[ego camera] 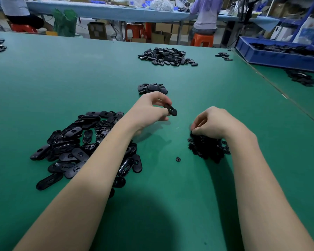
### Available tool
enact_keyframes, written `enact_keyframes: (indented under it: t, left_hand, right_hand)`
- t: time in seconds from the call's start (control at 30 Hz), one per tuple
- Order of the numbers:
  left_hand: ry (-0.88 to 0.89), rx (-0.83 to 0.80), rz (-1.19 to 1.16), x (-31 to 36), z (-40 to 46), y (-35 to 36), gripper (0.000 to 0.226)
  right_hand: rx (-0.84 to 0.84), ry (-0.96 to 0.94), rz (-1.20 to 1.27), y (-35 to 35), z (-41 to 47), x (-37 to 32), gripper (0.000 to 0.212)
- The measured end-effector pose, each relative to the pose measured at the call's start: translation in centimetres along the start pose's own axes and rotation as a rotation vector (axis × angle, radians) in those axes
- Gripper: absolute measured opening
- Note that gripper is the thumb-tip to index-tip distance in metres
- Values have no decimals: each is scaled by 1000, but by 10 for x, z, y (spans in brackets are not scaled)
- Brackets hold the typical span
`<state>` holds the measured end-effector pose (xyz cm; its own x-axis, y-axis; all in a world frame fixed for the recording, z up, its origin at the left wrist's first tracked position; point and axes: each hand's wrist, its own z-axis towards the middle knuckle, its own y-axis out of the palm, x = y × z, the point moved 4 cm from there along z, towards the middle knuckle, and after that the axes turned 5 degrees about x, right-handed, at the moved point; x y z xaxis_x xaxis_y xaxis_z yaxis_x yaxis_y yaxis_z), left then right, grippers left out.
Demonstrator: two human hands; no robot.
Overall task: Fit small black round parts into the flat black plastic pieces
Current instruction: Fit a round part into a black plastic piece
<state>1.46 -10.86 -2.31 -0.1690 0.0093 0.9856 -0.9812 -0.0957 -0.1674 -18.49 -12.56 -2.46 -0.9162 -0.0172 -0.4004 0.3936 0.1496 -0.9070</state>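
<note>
The left hand pinches a flat piece above the surface, its long axis pointing toward the right hand, which curls into the round parts, apparently picking one.

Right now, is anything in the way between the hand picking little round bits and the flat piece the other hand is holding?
Nothing visible is. The right hand is at the pile of small round parts, and only bare green table lies between it and the flat black piece held up by the left hand.
</note>
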Motion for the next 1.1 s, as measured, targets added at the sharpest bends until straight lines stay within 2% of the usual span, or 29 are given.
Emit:
enact_keyframes:
  t: [0.17, 0.33, 0.43, 0.53, 0.67, 0.77, 0.83, 0.97, 1.1]
  left_hand:
    - [-21, 18, -65, 0, -2, -2, 27]
    - [-37, 14, -120, -1, -1, -2, 26]
    - [-45, 7, -124, -1, -2, -3, 33]
    - [-52, -3, -122, 0, -3, -3, 36]
    - [-88, -15, -109, -2, -2, 1, 18]
    - [-74, -8, 12, -4, 0, 1, 7]
    - [-69, 8, 42, -4, 0, 0, 12]
    - [-44, 8, -69, -2, -1, 0, 32]
    - [-10, 3, -116, 2, -3, 1, 24]
  right_hand:
    - [-1, -51, 86, 2, 1, -1, 5]
    - [74, -155, 551, -4, -3, -12, 5]
    - [112, -169, 722, -6, -5, -19, 7]
    - [99, -167, 765, -5, -7, -22, 5]
    - [78, -181, 796, -2, -8, -26, 6]
    - [103, -173, 794, -1, -7, -27, 3]
    - [117, -167, 799, -2, -7, -27, 2]
    - [115, -155, 812, -2, -7, -26, 7]
    - [109, -153, 829, -3, -6, -27, 5]
